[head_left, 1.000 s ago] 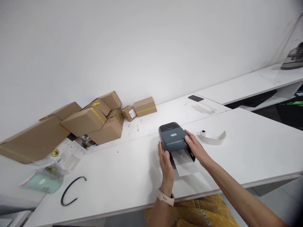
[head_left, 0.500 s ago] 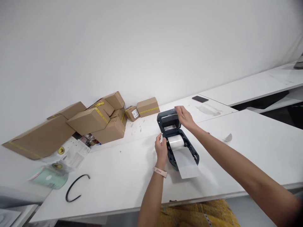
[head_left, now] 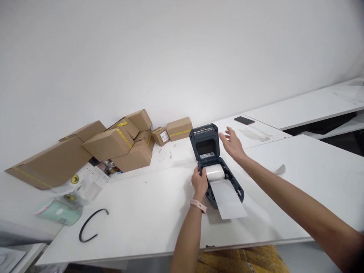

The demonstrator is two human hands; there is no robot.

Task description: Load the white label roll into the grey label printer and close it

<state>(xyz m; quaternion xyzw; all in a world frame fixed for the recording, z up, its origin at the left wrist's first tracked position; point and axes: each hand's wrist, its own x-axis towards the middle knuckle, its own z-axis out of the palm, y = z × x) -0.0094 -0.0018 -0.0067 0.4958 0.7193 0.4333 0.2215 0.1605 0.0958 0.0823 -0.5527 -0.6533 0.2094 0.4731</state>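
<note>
A dark grey label printer [head_left: 205,144] stands on the white table [head_left: 148,212] with its lid raised upright. Inside lies a white paper roll [head_left: 215,172], and a strip of white paper [head_left: 229,199] runs out over the front. My left hand [head_left: 199,182] grips the printer's left side next to the roll, fingers curled; a pink watch band is on that wrist. My right hand [head_left: 232,143] hovers just right of the raised lid, fingers spread, holding nothing.
Several taped cardboard boxes [head_left: 113,144] are piled against the wall at left. Printed sheets [head_left: 91,182], a mint-green roll [head_left: 61,212] and a black curved band [head_left: 92,225] lie front left. A dark phone [head_left: 243,120] rests at the back. A curled paper scrap [head_left: 280,169] lies right.
The printer's lid went from closed to fully raised. My right hand lifted it and has now let go, moving off to the right. My left hand stayed at the printer's left side.
</note>
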